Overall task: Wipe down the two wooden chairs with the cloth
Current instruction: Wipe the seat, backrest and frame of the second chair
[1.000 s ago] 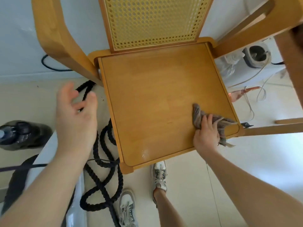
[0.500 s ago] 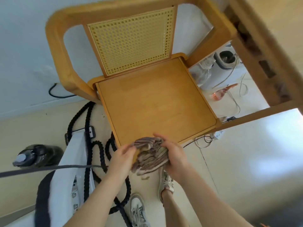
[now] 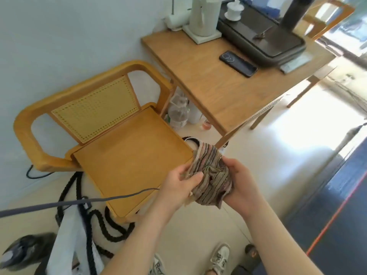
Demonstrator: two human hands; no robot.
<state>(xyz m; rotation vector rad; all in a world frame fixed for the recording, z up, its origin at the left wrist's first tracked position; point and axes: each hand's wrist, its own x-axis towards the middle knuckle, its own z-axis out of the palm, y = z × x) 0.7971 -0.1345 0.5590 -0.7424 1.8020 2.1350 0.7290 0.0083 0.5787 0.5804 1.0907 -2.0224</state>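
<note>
A wooden chair (image 3: 127, 155) with a cane back stands against the wall at the left, its seat bare. Part of a second wooden chair (image 3: 327, 14) shows at the top right, behind the table. A striped, crumpled cloth (image 3: 210, 175) hangs in the air just off the near chair's front right corner. My left hand (image 3: 178, 187) grips the cloth's left side and my right hand (image 3: 242, 181) grips its right side. The cloth touches neither chair.
A wooden table (image 3: 228, 86) stands right of the chair, carrying a phone (image 3: 238, 63), a dark tray (image 3: 264, 38) and a white appliance (image 3: 202, 16). Bottles (image 3: 177, 114) sit under it. Thick black rope (image 3: 107, 225) and a grey cable (image 3: 59, 204) lie by the chair's front.
My right hand lifted the cloth off the seat and my left hand joined it. The view pulled back and to the right, bringing the table into sight.
</note>
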